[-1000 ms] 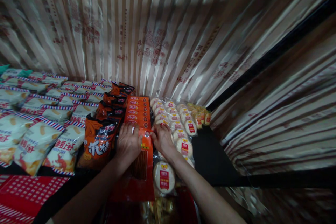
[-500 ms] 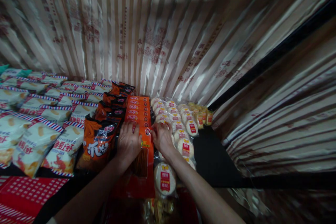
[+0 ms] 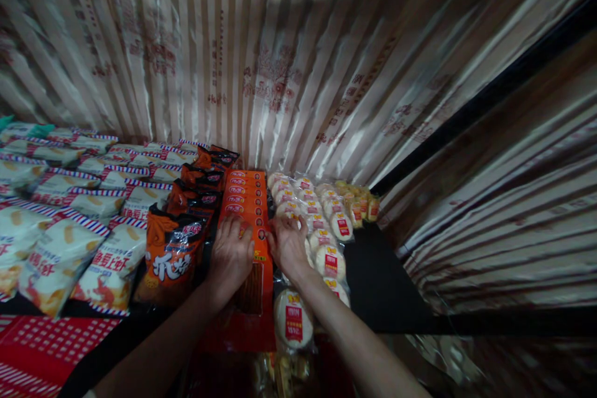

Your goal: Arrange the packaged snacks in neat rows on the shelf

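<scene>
A flat orange packet with a clear window lies at the front of a row of like orange packets on a dark shelf. My left hand rests on the packet's left top edge, fingers curled over it. My right hand pinches its right top corner, fingers together. To the right, touching my right hand, lie rows of round white cakes in clear wrap. One such cake sits under my right forearm.
Orange and black snack bags stand left of the orange row. Further left lie white chip bags with striped edges. A striped shiny curtain hangs behind. Bare black shelf shows at right. A red checked packet lies bottom left.
Both hands have slid a little further up along the front orange packet, toward the row behind it. The view has shifted slightly.
</scene>
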The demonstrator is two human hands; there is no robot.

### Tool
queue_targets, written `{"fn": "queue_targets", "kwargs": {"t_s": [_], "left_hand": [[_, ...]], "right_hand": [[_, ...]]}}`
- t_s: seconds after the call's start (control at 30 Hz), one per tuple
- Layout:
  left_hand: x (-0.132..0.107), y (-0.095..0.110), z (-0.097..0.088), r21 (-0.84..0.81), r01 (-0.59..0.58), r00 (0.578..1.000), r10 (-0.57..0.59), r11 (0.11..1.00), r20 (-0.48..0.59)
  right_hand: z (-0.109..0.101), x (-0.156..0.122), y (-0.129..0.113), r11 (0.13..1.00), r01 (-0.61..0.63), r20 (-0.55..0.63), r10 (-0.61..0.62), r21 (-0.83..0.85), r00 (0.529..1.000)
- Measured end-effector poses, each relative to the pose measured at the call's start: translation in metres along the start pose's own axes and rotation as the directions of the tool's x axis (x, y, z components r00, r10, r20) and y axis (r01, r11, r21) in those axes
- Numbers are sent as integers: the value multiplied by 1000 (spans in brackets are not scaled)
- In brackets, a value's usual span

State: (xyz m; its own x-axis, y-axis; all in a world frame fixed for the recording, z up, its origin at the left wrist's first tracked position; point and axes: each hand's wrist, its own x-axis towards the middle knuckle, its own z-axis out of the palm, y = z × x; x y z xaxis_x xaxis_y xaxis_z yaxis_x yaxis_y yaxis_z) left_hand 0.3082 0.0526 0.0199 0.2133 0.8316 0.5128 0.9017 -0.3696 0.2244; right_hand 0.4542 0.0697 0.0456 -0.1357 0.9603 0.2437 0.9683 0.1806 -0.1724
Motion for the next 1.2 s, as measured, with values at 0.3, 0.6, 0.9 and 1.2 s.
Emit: {"fn": "queue_targets", "kwargs": {"t_s": [0.3,0.6,0.9,1.2], "left_hand": [[-11,17,0,-27,13,989,-9,1000,148],[-10,19,-5,-36,49,978,-41,998,205],[-12,20,-1,-30,60,974,-53,998,218],[-12,24,-5,-23,99,969,-91,995,232]], "right_hand": [[2,-1,3,1000,7,-8,-7,-7,1000],[4,-1,4,1000,3,6,-2,-19,1000],[-1,-2,3,1000,16,-25,-16,0,1000],[-17,-44,-15,680,-157,-14,239,716,971]]}}
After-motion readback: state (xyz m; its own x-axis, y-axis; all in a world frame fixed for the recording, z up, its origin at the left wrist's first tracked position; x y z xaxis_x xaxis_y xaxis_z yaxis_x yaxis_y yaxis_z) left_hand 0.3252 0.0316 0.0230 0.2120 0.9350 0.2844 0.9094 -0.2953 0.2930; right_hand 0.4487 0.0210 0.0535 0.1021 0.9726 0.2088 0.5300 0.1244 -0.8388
